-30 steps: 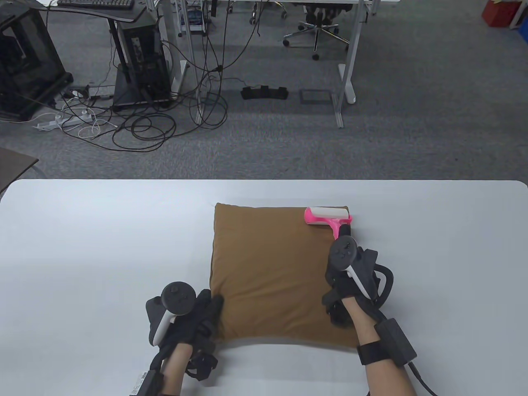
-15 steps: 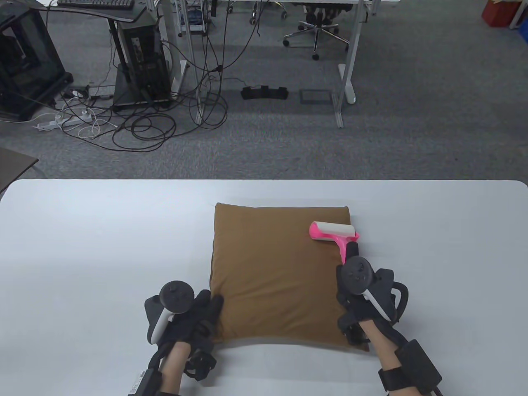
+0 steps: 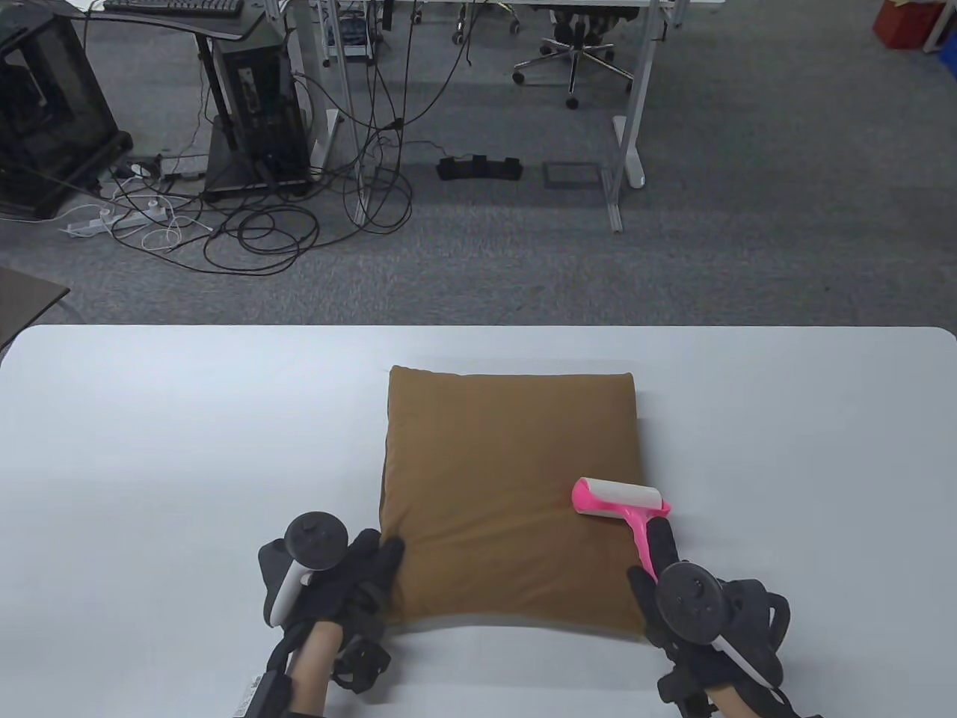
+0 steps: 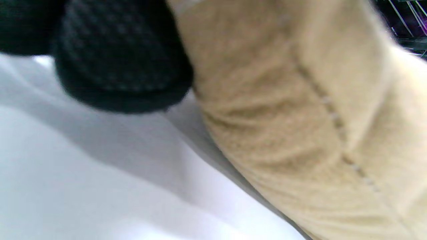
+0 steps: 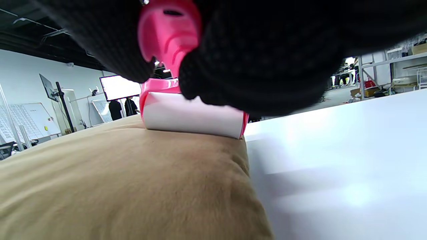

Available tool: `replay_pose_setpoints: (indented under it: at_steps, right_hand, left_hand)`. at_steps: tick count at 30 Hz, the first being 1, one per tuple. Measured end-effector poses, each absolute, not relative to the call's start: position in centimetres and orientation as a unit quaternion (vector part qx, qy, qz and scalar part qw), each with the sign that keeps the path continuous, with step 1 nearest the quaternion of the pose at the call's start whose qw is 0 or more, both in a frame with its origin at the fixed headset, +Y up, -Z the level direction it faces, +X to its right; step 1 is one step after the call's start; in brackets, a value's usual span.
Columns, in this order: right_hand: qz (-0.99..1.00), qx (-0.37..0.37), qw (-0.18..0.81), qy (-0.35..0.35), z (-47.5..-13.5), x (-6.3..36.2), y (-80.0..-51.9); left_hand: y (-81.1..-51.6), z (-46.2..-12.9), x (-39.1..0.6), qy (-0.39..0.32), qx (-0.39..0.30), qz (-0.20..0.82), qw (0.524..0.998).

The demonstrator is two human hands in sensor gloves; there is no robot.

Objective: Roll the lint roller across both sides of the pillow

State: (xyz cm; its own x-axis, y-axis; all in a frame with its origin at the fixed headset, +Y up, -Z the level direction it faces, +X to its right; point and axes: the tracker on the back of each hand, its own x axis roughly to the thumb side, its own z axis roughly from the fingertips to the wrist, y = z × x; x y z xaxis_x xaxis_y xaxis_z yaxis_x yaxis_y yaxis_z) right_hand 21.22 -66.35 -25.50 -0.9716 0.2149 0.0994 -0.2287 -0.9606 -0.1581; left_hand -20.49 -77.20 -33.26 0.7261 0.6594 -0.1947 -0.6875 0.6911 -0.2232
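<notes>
Drawn back from the far edge, the lint roller (image 3: 619,502) now sits near the brown pillow's (image 3: 501,479) right front corner, right hand (image 3: 691,606) gripping its handle. Left hand (image 3: 336,568) apparently pins the near-left corner. First side underway; next stroke needs a fresh strip.

We note a white table (image 3: 187,449) with rounded far corners, set on grey carpet (image 3: 748,247). Beyond it, at far left, we see a black computer tower (image 3: 258,112) above a tangle of cables (image 3: 262,239) and a white power strip (image 3: 101,221). An office chair (image 3: 574,52) stands farther back, beside a white desk leg (image 3: 632,97).
</notes>
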Motion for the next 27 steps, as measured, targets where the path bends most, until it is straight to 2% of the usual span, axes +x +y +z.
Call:
replay_pose_setpoints:
  at_steps: [6,12,17,22,27]
  right_hand:
    - [0.985,0.05,0.145,-0.074,-23.3,22.7,-66.7]
    - [0.986,0.058,0.133,-0.084,-21.7,23.3,-67.0]
    - [0.971,0.071,0.166,-0.154,-20.9,23.9,-66.1]
    - [0.961,0.121,0.179,-0.171,-19.5,22.2,-65.0]
    - [0.966,0.139,0.151,-0.159,-20.1,19.5,-65.8]
  left_hand:
    - [-77.3,-33.2,-20.6,0.05,-0.146,0.371,0.916]
    - [-77.3,-33.2,-20.7,0.051,-0.149,0.37,0.916]
    - [-77.4,-33.2,-20.9,0.055,-0.15,0.374,0.914]
    - [-77.3,-33.2,-20.8,0.055,-0.149,0.371,0.915]
    - [-77.3,-33.2,-20.8,0.054,-0.149,0.373,0.914]
